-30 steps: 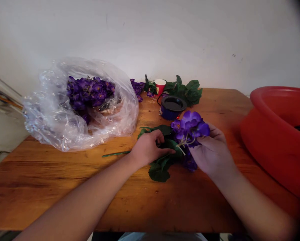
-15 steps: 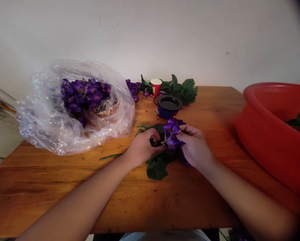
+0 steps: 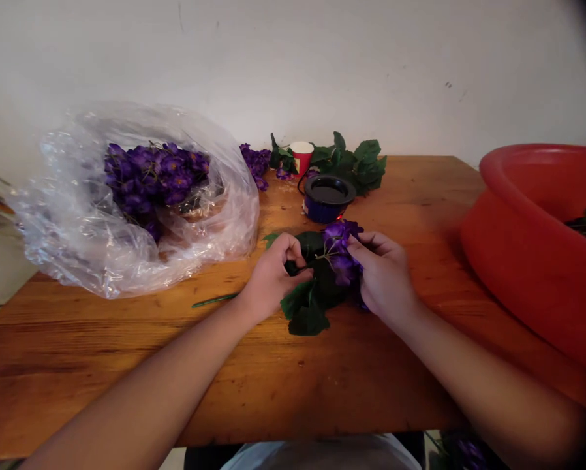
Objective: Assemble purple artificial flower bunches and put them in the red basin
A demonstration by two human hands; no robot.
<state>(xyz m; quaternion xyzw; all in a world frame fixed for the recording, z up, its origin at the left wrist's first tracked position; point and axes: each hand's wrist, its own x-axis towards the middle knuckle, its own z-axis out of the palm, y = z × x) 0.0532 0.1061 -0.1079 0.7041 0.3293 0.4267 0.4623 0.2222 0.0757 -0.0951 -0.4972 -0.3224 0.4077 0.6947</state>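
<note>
A cluster of purple artificial flowers (image 3: 340,251) is at the middle of the table, with my right hand (image 3: 384,267) pinching it from the right. Green leaves (image 3: 308,316) spread below and beside the blooms. My left hand (image 3: 279,274) is closed on the green stem of the leaves, just left of the flowers. The stem's end (image 3: 215,300) sticks out to the left behind my left wrist. Directly beyond the hands stands a small dark blue pot (image 3: 328,199) with a black rim and a glowing red light.
On the left lies a clear plastic bag (image 3: 215,245) holding purple flowers (image 3: 151,176). A red paper cup (image 3: 302,158), leaves (image 3: 366,166) and more blooms (image 3: 254,163) sit along the wall. At the right, a big red basin (image 3: 523,261) holds greenery.
The view has tilted down slightly, shifting the scene. My left hand has drawn a little away from the purple blooms, and the gap between the hands is wider.
</note>
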